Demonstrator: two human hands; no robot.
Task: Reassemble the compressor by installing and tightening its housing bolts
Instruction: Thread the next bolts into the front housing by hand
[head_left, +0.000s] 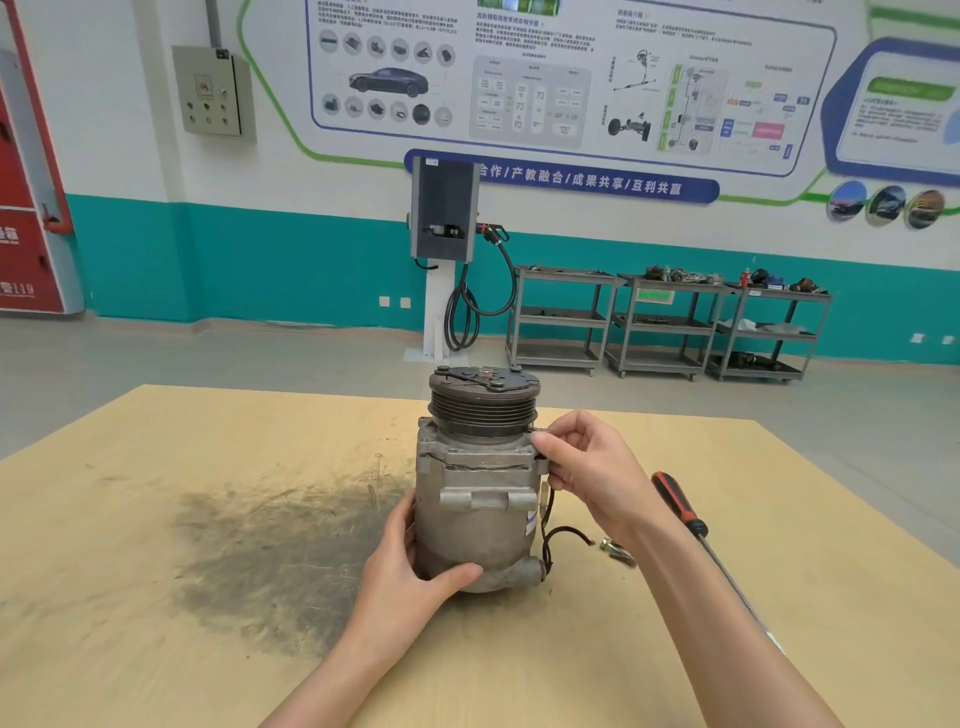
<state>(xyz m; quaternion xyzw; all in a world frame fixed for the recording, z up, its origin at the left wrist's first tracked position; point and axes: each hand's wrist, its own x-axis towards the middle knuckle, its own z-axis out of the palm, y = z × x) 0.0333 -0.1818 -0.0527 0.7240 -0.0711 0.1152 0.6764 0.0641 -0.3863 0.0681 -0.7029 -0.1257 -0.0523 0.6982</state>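
Single head view, forward and down, near the table (208, 441).

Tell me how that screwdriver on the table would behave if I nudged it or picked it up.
The screwdriver lies flat on the table, and its rounded handle and thin shaft suggest it would roll if nudged sideways. The long metal shaft looks stiff, not floppy. The ribbed red-and-black handle probably gives a secure grip.

Compressor (478, 488) stands upright mid-table (156, 519), left hand (410, 577) low on its left, right hand (587, 467) high on its right (screwdriver (691, 525) and bolts (615, 551) lie further right).
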